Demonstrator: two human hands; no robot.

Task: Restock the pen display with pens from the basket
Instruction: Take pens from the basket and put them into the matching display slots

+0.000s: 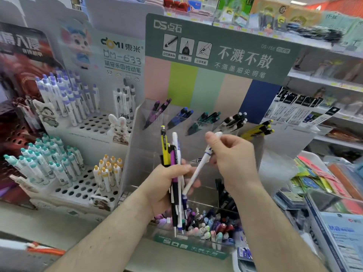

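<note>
A: Head view, nearest first: left hand [167, 185] grips a bundle of pens [173, 163]; right hand [233, 156] pinches 1 white pen [198, 169] drawn from it. Risk?

B: Pulling the white pen could loosen the bundle, so pens may drop into the clear bin [198, 230] below.

A: Obstructions?

B: The pen display [196, 118] stands just behind the hands. Its 5 angled slots already hold pens; insertion may jam. The basket is not identifiable.
</note>
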